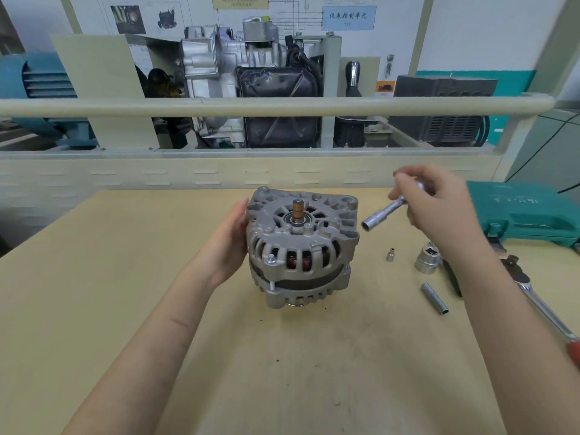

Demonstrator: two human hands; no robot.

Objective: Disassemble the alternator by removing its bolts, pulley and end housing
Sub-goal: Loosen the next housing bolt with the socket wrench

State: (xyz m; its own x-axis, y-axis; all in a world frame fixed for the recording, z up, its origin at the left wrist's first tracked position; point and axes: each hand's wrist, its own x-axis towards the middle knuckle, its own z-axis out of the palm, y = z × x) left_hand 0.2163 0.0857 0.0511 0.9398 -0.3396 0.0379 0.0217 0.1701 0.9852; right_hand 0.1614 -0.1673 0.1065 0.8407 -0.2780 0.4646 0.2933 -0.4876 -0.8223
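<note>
Head camera looks forward and down, close over the workbench [125, 309].

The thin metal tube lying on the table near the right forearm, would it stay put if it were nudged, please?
Probably not: the tube is a smooth round cylinder lying on its side on the flat table, so it would likely roll. It looks rigid, being metal. Its shiny surface may feel slippery.
</note>
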